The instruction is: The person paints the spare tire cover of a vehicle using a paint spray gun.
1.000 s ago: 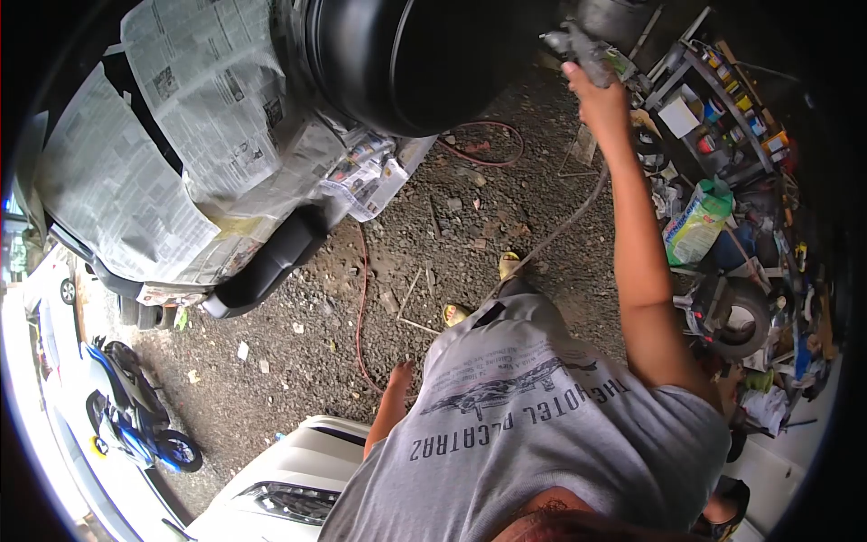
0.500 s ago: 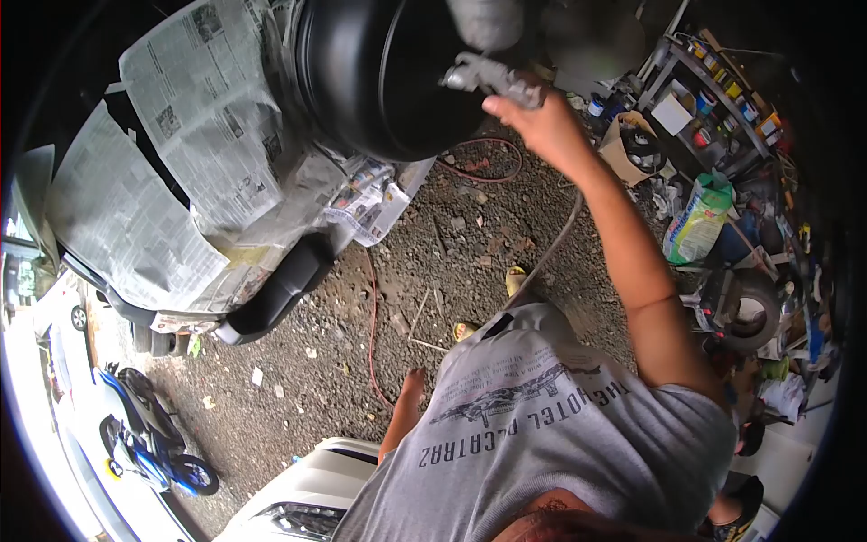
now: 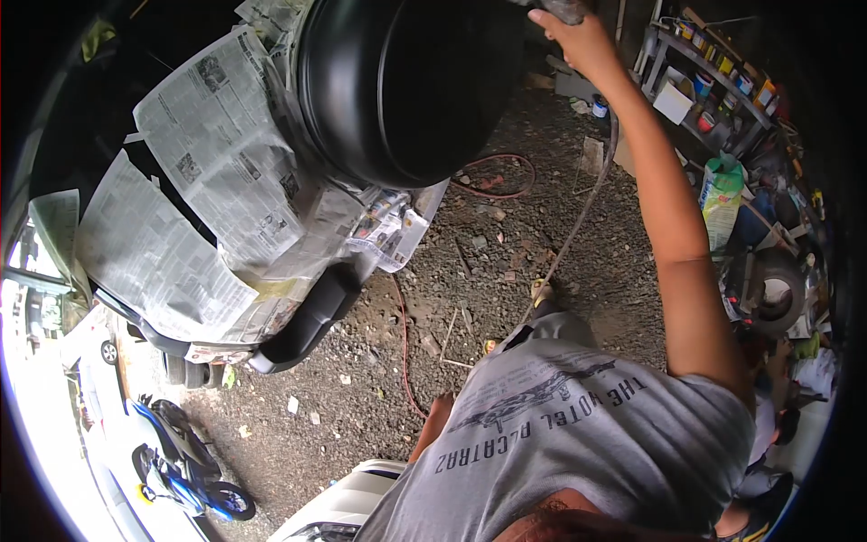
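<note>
My right hand is raised at the top of the view, its fingers wrapped around a spray gun. The upper part of the gun is cut off by the frame's edge. An air hose runs down from it past my body. To the left of the gun is a smooth black curved vehicle panel, with a gap between them. Newspaper sheets cover the surfaces beside that panel. Low by my side, my left hand shows only in small part, and its fingers cannot be made out.
A red hose lies on the gravel floor. A cluttered shelf, a green bag and a tire stand at right. At lower left are a blue motorcycle and a white car close by me.
My right hand has moved up and slightly right with the spray gun, farther from the black panel. The whole view has shifted, so the surroundings sit lower and farther right.
</note>
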The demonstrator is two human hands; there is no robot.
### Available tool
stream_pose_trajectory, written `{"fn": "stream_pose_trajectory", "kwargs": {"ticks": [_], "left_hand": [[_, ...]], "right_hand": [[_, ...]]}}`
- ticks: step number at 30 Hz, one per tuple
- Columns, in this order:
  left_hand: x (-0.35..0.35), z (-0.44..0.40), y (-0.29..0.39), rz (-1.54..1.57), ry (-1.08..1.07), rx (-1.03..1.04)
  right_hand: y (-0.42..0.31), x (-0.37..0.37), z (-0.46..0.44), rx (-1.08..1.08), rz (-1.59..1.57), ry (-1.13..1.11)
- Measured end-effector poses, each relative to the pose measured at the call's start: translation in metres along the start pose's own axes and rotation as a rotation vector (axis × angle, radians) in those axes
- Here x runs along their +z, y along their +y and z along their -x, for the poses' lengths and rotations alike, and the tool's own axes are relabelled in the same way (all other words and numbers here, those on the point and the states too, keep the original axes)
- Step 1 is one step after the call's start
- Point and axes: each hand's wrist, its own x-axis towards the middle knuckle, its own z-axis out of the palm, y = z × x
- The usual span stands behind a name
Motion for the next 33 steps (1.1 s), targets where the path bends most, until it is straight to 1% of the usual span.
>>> {"fn": "stream_pose_trajectory", "kwargs": {"ticks": [1,3,4,6,7,8,10,12,14,15,16,17,18,20,21,25,29,32,33], "left_hand": [[-0.001,0.001,0.002,0.035,0.0,-0.045],[-0.001,-0.004,0.004,0.137,0.005,-0.152],[0.001,-0.007,0.008,0.184,0.01,-0.21],[-0.007,-0.003,0.013,0.081,0.012,-0.08],[-0.009,-0.003,0.016,0.031,0.014,-0.018],[-0.01,-0.004,0.016,-0.018,0.019,0.042],[-0.009,-0.008,0.02,-0.06,0.035,0.084],[-0.005,-0.01,0.029,-0.101,0.059,0.089],[0.002,-0.008,0.049,-0.178,0.08,0.118],[0.008,-0.006,0.062,-0.247,0.097,0.157],[0.014,-0.007,0.069,-0.333,0.12,0.208],[0.024,-0.005,0.078,-0.44,0.175,0.269],[0.024,-0.006,0.086,-0.35,0.121,0.197],[0.031,-0.01,0.112,-0.239,0.094,0.114],[0.041,-0.016,0.119,-0.211,0.09,0.089],[0.085,-0.037,0.171,-0.148,0.102,0.057],[0.124,-0.055,0.238,-0.131,0.118,0.062],[0.145,-0.074,0.286,-0.146,0.127,0.087],[0.15,-0.08,0.3,-0.16,0.129,0.098]], "right_hand": [[-0.001,0.004,0.006,-0.178,0.049,-0.025],[-0.032,0.007,0.026,-0.309,0.143,-0.105],[-0.025,0.013,0.039,0.01,0.108,-0.206],[-0.025,0.024,0.06,-0.214,0.072,-0.261],[-0.058,0.013,0.068,0.101,0.061,-0.529],[-0.065,0.011,0.07,0.107,0.138,-0.627],[-0.049,0.018,0.069,-0.072,0.201,-0.612],[-0.016,0.033,0.059,-0.339,0.126,-0.324],[-0.037,0.018,0.03,0.005,-0.009,-0.57],[-0.029,0.017,0.017,-0.009,-0.061,-0.501],[-0.02,0.014,0.002,0.022,-0.117,-0.47],[-0.001,0.014,-0.021,0.04,-0.096,-0.422],[0.016,0.012,-0.039,0.058,-0.075,-0.374],[0.01,-0.014,-0.068,0.14,-0.169,-0.27],[0.04,-0.015,-0.09,0.141,-0.219,-0.256],[0.116,-0.052,-0.141,0.233,-0.306,-0.145],[0.206,-0.087,-0.175,0.348,-0.375,-0.146],[0.291,-0.111,-0.204,0.715,-0.374,-0.316],[0.318,-0.114,-0.202,0.641,-0.403,-0.269]]}}
